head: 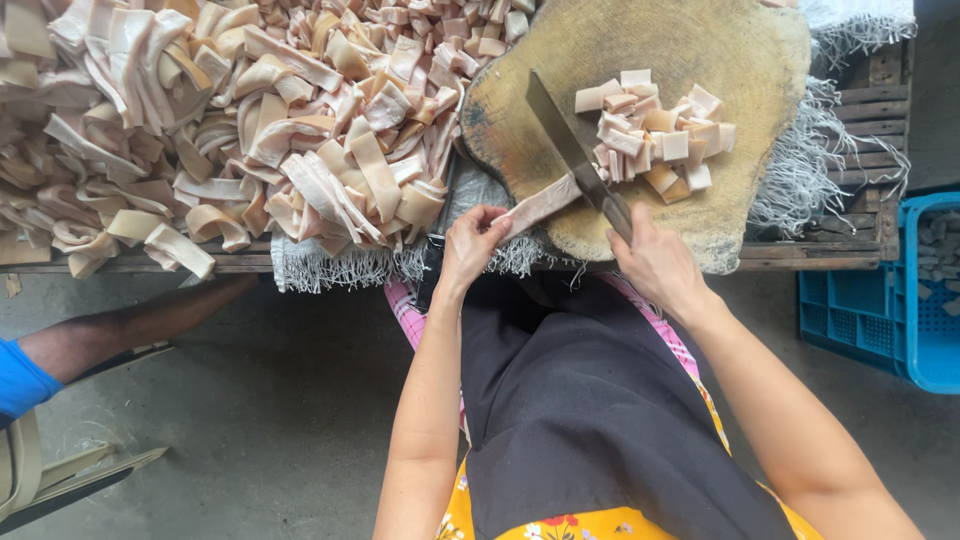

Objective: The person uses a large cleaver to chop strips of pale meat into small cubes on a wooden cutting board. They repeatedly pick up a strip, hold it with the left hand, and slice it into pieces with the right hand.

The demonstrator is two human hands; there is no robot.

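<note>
Left hand (pixel 470 240) pinching pale pinkish flat strip (pixel 540 205); right hand (pixel 655 262) gripping cleaver (pixel 572 152), round wooden block (pixel 700 35)

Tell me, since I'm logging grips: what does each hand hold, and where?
The right hand grips the cleaver by its handle. The left hand pinches the near end of a pale strip with its fingers.
</note>
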